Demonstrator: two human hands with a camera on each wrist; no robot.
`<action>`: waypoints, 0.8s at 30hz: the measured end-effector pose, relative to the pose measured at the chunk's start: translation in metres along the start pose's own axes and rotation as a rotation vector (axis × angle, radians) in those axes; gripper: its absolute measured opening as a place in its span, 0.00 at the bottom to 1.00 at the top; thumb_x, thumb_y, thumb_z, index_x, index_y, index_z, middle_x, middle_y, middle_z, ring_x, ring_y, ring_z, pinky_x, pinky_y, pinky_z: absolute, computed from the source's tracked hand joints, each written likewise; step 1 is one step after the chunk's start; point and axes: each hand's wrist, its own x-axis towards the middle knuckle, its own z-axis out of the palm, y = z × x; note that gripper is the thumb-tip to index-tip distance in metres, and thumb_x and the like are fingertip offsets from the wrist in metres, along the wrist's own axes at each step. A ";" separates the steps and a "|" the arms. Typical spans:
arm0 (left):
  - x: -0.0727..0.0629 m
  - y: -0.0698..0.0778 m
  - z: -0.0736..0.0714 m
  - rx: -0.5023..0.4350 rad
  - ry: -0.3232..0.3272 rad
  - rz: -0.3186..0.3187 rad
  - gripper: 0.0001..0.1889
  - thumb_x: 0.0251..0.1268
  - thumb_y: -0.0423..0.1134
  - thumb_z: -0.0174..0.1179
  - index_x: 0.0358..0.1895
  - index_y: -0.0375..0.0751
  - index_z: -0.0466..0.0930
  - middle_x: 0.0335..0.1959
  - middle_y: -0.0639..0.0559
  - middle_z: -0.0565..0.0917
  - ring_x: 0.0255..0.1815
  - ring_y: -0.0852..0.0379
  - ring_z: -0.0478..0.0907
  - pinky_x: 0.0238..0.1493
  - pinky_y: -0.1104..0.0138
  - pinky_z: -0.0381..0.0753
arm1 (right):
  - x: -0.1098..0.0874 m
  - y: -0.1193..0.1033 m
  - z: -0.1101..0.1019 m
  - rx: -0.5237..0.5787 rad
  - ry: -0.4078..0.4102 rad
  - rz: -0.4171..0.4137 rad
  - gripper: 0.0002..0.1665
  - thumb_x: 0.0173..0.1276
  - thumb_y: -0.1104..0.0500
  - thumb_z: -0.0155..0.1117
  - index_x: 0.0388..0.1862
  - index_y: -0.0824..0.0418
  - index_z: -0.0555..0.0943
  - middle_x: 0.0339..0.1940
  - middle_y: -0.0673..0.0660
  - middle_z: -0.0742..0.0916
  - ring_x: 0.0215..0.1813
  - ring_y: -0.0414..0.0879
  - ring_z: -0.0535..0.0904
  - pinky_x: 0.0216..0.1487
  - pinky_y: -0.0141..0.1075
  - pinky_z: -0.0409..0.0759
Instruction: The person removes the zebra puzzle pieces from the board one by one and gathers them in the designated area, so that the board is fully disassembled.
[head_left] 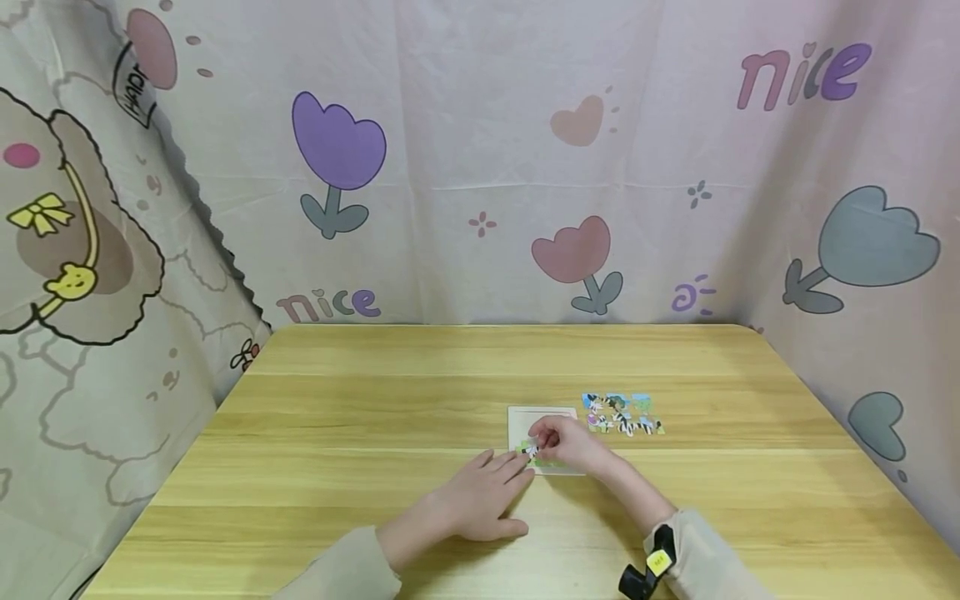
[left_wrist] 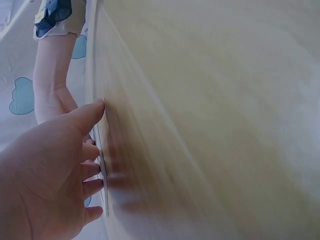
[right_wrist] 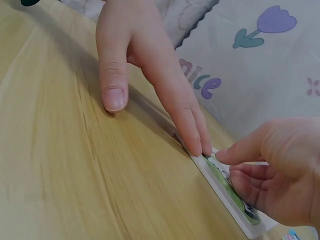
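Two hands meet near the middle of the wooden table [head_left: 360, 400] in the head view. The left hand [head_left: 480, 496] lies flat, fingers straight, its tips touching the near left corner of the white puzzle tray [head_left: 525, 421]. The right hand [head_left: 572, 442] curls over the tray's near edge and pinches a puzzle piece [head_left: 531, 451] with zebra stripes. Just right of the tray, slightly farther off, lie the loose puzzle pieces [head_left: 622, 414] in a cluster, apart from both hands. A printed curtain [head_left: 480, 167] with tulips and the word "nice" closes off the far side and both flanks.

From the left wrist, the left hand [left_wrist: 50, 170] shows straight fingers against the table surface [left_wrist: 225, 110], with the right forearm beyond; the tray is hidden.

From the right wrist, the left hand's fingers [right_wrist: 187, 125] press the tray's [right_wrist: 235, 217] edge, while the right hand [right_wrist: 272, 172] holds the green-printed piece [right_wrist: 225, 185] low over the tray.
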 end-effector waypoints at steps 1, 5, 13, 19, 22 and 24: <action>-0.001 -0.001 0.000 -0.002 -0.004 -0.006 0.37 0.65 0.65 0.42 0.69 0.42 0.59 0.71 0.47 0.59 0.70 0.51 0.55 0.67 0.53 0.58 | 0.000 0.000 0.001 -0.025 0.006 -0.001 0.16 0.50 0.71 0.66 0.40 0.70 0.78 0.28 0.52 0.80 0.31 0.41 0.74 0.34 0.29 0.77; -0.006 -0.003 -0.003 -0.004 -0.021 -0.032 0.38 0.64 0.65 0.43 0.69 0.42 0.60 0.71 0.48 0.59 0.70 0.51 0.55 0.67 0.53 0.58 | 0.000 -0.005 0.005 -0.116 0.012 -0.005 0.16 0.49 0.68 0.69 0.39 0.67 0.79 0.27 0.50 0.79 0.31 0.41 0.73 0.33 0.31 0.75; -0.013 -0.008 0.000 -0.023 -0.032 -0.073 0.38 0.63 0.64 0.45 0.69 0.42 0.59 0.71 0.49 0.59 0.71 0.52 0.54 0.68 0.54 0.56 | 0.003 -0.013 0.014 -0.204 0.016 0.027 0.17 0.46 0.66 0.72 0.37 0.65 0.79 0.27 0.51 0.75 0.32 0.43 0.68 0.34 0.34 0.71; -0.013 -0.010 0.003 -0.020 -0.011 -0.064 0.38 0.63 0.64 0.46 0.69 0.42 0.60 0.70 0.49 0.60 0.70 0.52 0.55 0.68 0.55 0.56 | 0.005 -0.015 0.017 -0.213 0.028 0.050 0.16 0.45 0.68 0.71 0.34 0.64 0.76 0.27 0.52 0.73 0.32 0.44 0.67 0.33 0.34 0.68; -0.013 -0.010 0.003 -0.022 -0.007 -0.064 0.37 0.63 0.64 0.47 0.68 0.42 0.61 0.70 0.49 0.60 0.70 0.52 0.55 0.68 0.55 0.56 | 0.006 -0.016 0.018 -0.191 0.030 0.047 0.17 0.44 0.70 0.70 0.33 0.64 0.74 0.27 0.53 0.74 0.32 0.44 0.67 0.33 0.34 0.69; -0.013 -0.009 0.003 -0.022 -0.006 -0.063 0.37 0.62 0.63 0.47 0.68 0.42 0.61 0.70 0.49 0.61 0.70 0.52 0.55 0.68 0.55 0.56 | 0.005 -0.017 0.018 -0.174 0.033 0.041 0.18 0.43 0.71 0.70 0.33 0.63 0.73 0.27 0.53 0.74 0.31 0.44 0.68 0.33 0.35 0.70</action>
